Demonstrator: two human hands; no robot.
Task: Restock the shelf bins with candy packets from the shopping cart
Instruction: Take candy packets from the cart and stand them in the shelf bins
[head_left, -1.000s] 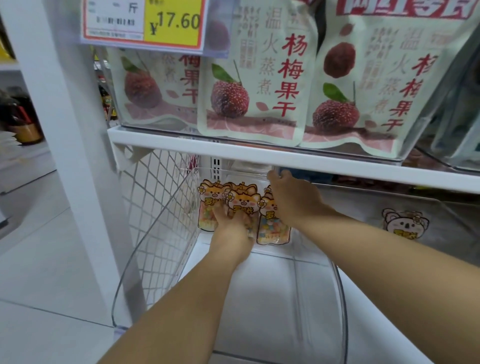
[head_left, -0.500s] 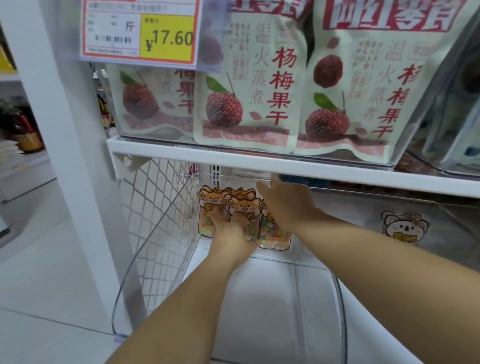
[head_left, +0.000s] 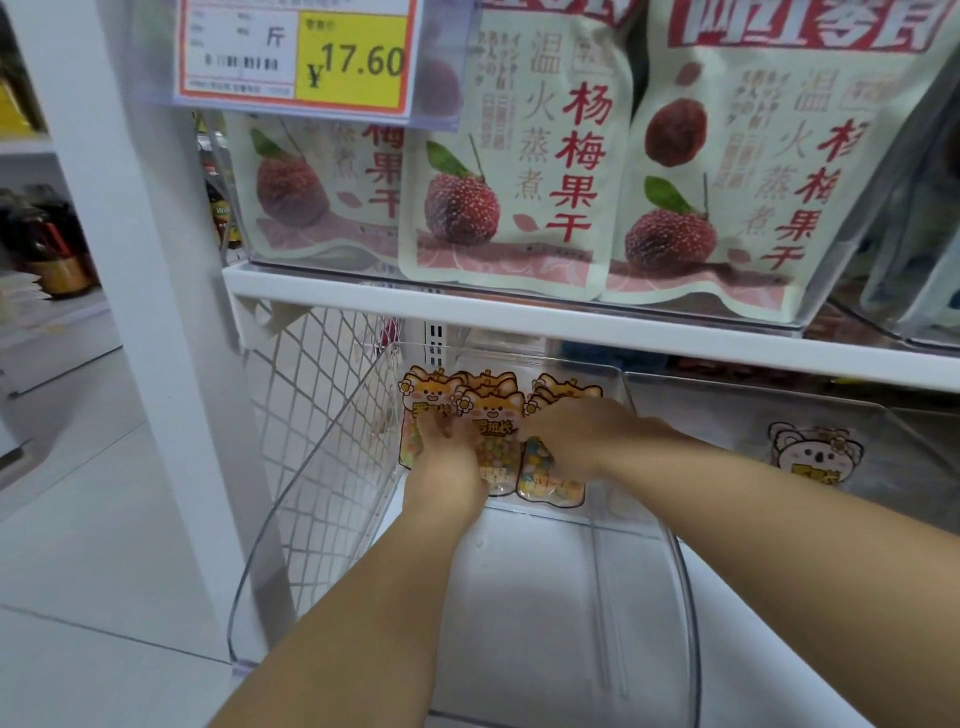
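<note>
- The candy packets (head_left: 491, 410) stand upright in a row against the back wall of the clear bin (head_left: 680, 566). Their long axes run from 12 to 6 o'clock and their printed faces look out toward the person.
- The left hand (head_left: 448, 460) reaches in from 6 o'clock. Its fingers (head_left: 435, 432) look roughly outstretched, with the tips pressed on the faces of the left and middle packets, though they are blurred.
- The right hand (head_left: 582, 439) comes in from 4 o'clock, just beside the left. Its bent fingers (head_left: 535, 427) lie across the right-hand packet. The thumb is hidden, so I cannot tell whether it pinches the packet or only steadies it.
- Both hands touch the row, so neither is clearly the nearer one. Any straightening would probably be a push toward 12 o'clock.
- The bin's smooth floor lies bare toward 6 o'clock, which leaves room for more rows.
- Headroom is tight under the white shelf (head_left: 519, 318) at 12 o'clock. A wire mesh panel (head_left: 322, 415) closes the 9 o'clock side, and a neighbouring bin (head_left: 883, 415) with a koala packet (head_left: 815, 457) sits at 3 o'clock.
</note>
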